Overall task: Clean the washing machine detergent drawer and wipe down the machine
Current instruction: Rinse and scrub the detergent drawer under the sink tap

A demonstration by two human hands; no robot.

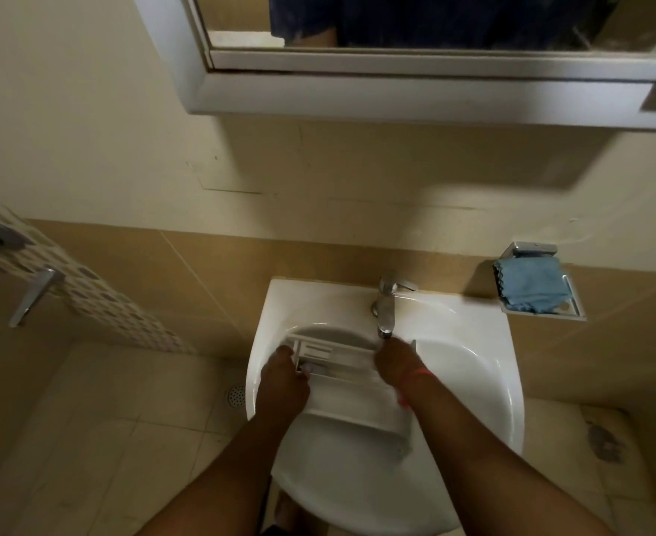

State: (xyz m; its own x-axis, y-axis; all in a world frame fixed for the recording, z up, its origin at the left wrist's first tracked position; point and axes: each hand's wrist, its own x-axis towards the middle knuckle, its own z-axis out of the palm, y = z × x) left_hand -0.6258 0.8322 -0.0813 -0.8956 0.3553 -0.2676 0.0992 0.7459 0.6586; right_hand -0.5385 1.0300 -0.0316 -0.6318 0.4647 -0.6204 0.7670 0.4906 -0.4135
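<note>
A white plastic detergent drawer with several compartments lies across the bowl of a white sink, its far end under the chrome tap. My left hand grips the drawer's left side. At the drawer's right far end, just below the tap spout, my right hand is closed on it; a red thread is tied round that wrist. A folded blue cloth rests on a chrome wall dish to the right of the sink. The washing machine is out of view.
A mirror cabinet hangs on the beige wall above the sink. A chrome handle and a mosaic tile strip are at the left. The tiled floor has a round drain left of the sink and a dark stain at the right.
</note>
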